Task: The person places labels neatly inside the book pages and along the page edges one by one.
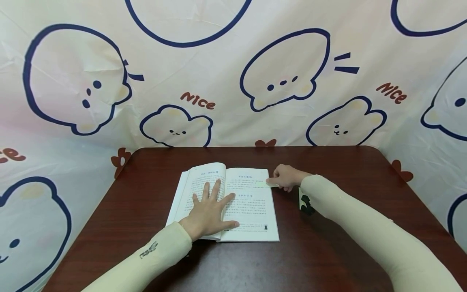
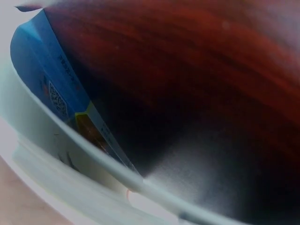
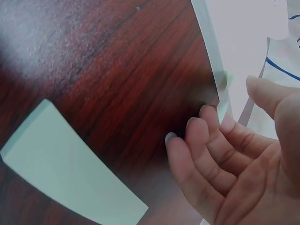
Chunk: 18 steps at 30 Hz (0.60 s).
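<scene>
An open book (image 1: 251, 211) with printed text lies on the table. My left hand (image 1: 207, 213) rests on it, palm down with spread fingers, across the left page and the fold. At the right page's outer edge, my right hand (image 1: 286, 177) has curled fingers and holds a narrow pale green sticky note (image 1: 269, 184) that overlaps the page. In the right wrist view the thumb is over the page and the index fingertip touches the strip's end. A pale green sticky-note pad (image 3: 70, 168) lies near the right hand, partly behind the sleeve in the head view.
The dark red-brown wooden table (image 1: 240, 267) has a patterned cloth (image 1: 226, 73) hanging behind it and at both sides. The book's blue cover (image 2: 61, 79) with a QR code shows past the sleeve (image 2: 93, 164) in the left wrist view.
</scene>
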{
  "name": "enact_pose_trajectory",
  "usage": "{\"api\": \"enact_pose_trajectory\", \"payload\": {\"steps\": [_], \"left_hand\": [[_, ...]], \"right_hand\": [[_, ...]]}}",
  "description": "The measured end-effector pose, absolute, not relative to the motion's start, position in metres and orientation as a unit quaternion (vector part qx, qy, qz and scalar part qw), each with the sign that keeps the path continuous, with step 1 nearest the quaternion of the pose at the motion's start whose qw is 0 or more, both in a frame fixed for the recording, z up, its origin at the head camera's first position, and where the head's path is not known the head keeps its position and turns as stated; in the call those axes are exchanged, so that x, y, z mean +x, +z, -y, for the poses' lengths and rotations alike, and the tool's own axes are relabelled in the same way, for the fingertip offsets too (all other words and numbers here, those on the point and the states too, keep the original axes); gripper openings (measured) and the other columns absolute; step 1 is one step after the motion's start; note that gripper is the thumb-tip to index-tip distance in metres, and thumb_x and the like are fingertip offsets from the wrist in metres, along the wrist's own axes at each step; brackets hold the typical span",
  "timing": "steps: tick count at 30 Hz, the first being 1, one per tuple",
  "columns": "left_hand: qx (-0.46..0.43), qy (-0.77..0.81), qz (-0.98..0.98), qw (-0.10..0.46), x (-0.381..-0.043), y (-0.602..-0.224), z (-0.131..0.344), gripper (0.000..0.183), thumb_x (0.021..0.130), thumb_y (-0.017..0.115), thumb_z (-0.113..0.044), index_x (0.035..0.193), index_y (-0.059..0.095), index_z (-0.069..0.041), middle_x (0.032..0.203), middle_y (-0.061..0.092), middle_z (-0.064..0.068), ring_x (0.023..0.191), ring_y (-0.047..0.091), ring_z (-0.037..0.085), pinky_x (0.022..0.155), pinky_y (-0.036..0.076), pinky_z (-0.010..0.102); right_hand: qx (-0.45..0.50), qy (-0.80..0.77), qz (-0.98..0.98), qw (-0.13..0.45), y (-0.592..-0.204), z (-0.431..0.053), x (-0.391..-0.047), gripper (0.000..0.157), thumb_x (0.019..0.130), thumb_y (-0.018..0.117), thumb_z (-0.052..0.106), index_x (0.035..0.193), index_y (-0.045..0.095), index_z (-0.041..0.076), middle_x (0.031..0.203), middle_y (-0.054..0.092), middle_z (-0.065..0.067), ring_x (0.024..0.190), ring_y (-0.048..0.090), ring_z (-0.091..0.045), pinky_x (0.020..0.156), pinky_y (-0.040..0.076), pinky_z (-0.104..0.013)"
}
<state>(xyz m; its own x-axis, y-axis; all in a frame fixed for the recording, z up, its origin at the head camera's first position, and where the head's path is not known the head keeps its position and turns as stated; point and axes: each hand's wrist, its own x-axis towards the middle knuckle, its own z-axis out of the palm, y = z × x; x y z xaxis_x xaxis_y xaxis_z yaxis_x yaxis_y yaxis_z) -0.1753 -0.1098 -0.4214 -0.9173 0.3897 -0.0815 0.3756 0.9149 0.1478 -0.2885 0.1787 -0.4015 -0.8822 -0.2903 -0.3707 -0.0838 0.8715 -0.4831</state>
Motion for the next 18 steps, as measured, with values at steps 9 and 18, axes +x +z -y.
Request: {"api": "enact_pose_trajectory", "payload": {"steps": [9, 18], "left_hand": [[0.194, 0.067, -0.977, 0.054, -0.175, -0.421, 0.11, 0.086, 0.082, 0.063, -0.075, 0.153, 0.044, -0.031, 0.169, 0.013, 0.021, 0.151, 0.014, 0.057, 0.103, 0.027, 0.084], [0.198, 0.068, -0.977, 0.048, -0.174, -0.422, 0.11, 0.086, 0.082, 0.062, -0.076, 0.153, 0.045, -0.03, 0.169, 0.014, 0.022, 0.151, 0.015, 0.058, 0.102, 0.027, 0.084]], "right_hand": [[-0.101, -0.219, -0.947, 0.213, -0.391, -0.183, -0.287, 0.035, 0.101, 0.061, 0.039, 0.088, 0.067, 0.007, 0.078, 0.066, -0.008, 0.064, 0.059, -0.018, 0.061, 0.055, -0.029], [-0.108, -0.236, -0.946, 0.194, -0.396, -0.2, -0.292, 0.033, 0.101, 0.06, 0.037, 0.09, 0.067, 0.007, 0.081, 0.067, -0.008, 0.069, 0.059, -0.017, 0.063, 0.055, -0.028]]}}
